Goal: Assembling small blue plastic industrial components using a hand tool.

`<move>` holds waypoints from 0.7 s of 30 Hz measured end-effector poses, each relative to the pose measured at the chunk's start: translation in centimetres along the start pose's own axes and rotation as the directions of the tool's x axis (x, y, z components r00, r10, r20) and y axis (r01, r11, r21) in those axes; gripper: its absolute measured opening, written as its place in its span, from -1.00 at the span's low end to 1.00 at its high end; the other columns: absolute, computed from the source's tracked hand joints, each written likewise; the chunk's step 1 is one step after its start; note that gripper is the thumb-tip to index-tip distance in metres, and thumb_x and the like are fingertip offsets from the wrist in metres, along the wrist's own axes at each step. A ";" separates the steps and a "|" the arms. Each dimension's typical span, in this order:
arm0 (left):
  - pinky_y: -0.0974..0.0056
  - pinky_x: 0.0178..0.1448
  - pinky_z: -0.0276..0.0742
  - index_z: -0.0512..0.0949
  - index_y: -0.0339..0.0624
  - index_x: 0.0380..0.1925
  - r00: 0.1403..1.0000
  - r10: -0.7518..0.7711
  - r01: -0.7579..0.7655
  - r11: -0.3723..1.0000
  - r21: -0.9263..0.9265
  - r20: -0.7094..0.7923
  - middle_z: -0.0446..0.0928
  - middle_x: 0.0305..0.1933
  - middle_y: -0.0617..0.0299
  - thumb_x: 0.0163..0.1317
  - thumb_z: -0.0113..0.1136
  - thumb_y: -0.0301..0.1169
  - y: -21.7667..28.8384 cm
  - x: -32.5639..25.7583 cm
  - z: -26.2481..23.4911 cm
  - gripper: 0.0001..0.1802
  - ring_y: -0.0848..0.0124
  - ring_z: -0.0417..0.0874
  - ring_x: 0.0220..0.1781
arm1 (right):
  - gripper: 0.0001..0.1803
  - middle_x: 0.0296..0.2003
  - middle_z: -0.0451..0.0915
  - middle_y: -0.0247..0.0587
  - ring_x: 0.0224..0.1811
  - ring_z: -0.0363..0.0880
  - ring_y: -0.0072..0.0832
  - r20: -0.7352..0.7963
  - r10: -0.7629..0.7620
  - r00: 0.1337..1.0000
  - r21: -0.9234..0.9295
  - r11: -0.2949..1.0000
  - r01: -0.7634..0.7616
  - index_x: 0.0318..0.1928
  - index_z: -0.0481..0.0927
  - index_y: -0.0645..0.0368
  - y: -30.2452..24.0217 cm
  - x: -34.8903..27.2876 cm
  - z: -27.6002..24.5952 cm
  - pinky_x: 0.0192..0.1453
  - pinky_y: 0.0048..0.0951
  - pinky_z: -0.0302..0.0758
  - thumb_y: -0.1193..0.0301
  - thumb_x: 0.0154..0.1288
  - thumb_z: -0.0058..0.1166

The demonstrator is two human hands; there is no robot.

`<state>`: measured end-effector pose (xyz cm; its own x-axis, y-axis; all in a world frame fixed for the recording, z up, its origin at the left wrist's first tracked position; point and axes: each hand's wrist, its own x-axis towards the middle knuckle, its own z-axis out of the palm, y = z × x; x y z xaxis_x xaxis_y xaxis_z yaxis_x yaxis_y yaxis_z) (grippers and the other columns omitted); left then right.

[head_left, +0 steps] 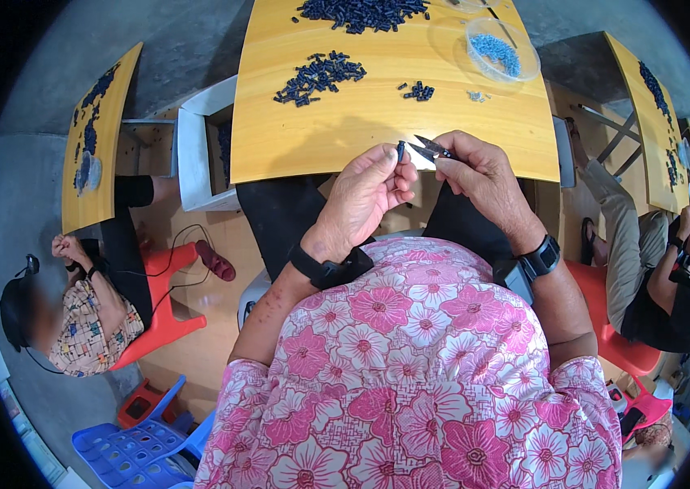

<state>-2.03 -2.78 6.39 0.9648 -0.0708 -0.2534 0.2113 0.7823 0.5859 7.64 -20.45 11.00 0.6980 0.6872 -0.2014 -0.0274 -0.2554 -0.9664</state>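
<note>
Just past the table's near edge, my left hand pinches a small dark blue cylindrical piece between thumb and fingertips. My right hand is closed around a pair of black thread snips, whose two pointed blades stand apart beside that piece. On the yellow table lie a big heap of similar dark pieces, a medium pile and a small cluster. A few pale, clear bits lie to the right of the cluster.
A clear round tub of light blue small parts stands at the table's far right. People sit at other tables on both sides. Red stools, a blue plastic chair and a thin black cable are around me.
</note>
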 end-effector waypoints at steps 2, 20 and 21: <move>0.35 -0.07 0.46 0.50 -0.12 -0.19 1.000 0.013 -0.013 1.000 0.001 0.010 0.48 -0.27 0.27 0.43 -0.05 -0.24 -0.1 0.0 -0.2 -0.78 0.54 0.44 -0.28 | -0.81 -0.44 0.46 -0.50 -0.43 0.32 -0.76 -0.002 0.000 1.000 -0.012 1.000 0.000 -0.11 0.57 0.25 0.1 0.0 0.0 -0.34 -0.65 0.33 0.49 0.29 0.00; 0.34 -0.07 0.47 0.50 -0.14 -0.18 0.999 0.030 -0.030 0.999 0.013 0.044 0.49 -0.27 0.26 0.41 -0.02 -0.28 -0.2 0.3 -0.6 -0.80 0.54 0.44 -0.29 | -0.80 -0.45 0.48 -0.36 -0.37 0.37 -0.67 0.000 -0.031 1.000 -0.119 0.992 0.031 -0.14 0.57 0.31 -0.6 0.1 0.1 -0.25 -0.57 0.38 0.51 0.25 0.00; 0.34 -0.07 0.47 0.50 -0.14 -0.18 0.999 0.029 -0.030 0.999 0.012 0.044 0.49 -0.27 0.26 0.41 -0.02 -0.28 -0.2 0.3 -0.6 -0.80 0.54 0.44 -0.29 | -0.80 -0.44 0.48 -0.37 -0.36 0.38 -0.68 0.000 -0.034 0.999 -0.124 0.992 0.033 -0.14 0.57 0.31 -0.6 0.1 0.1 -0.24 -0.57 0.39 0.51 0.25 0.00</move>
<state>-1.93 -2.56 5.71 0.9764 -0.0750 -0.2024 0.1846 0.7764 0.6026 7.62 -20.15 11.53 0.6985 0.6954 -0.1688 0.0847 -0.3146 -0.9454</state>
